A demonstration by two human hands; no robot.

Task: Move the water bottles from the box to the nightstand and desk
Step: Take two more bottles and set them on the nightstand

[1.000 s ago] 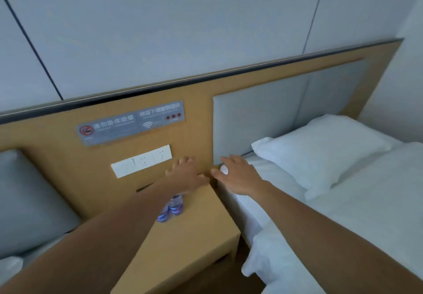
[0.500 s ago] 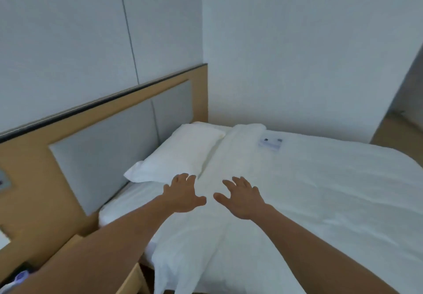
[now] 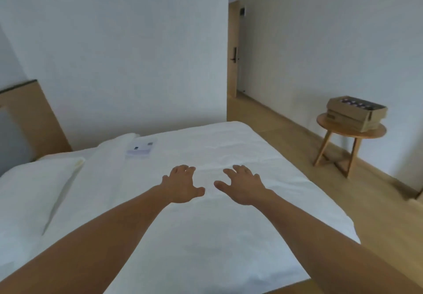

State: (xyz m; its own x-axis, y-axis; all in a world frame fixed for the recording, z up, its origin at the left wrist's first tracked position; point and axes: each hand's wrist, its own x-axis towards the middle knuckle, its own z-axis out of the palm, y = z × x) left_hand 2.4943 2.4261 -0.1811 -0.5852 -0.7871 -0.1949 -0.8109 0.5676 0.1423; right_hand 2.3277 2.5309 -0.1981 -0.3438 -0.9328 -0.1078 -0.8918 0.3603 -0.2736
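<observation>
A brown cardboard box (image 3: 350,116) sits on a small round wooden side table (image 3: 332,127) at the right, against the far wall. Several bottle caps (image 3: 356,104) show in its open top. My left hand (image 3: 180,185) and my right hand (image 3: 243,185) are stretched out side by side over the white bed, palms down, fingers spread and holding nothing. Both hands are far from the box. The nightstand and the bottles placed on it are out of view.
A white bed (image 3: 229,156) fills the middle, with a pillow (image 3: 34,193) at the left and a small card (image 3: 142,149) on the cover. A wooden headboard (image 3: 29,119) stands at the far left. Wooden floor (image 3: 286,133) runs between bed and side table toward a doorway (image 3: 234,51).
My view has swung right, from the nightstand with two bottles, across the bed, to the box on the side table. Both hands stay open and empty in front of me.
</observation>
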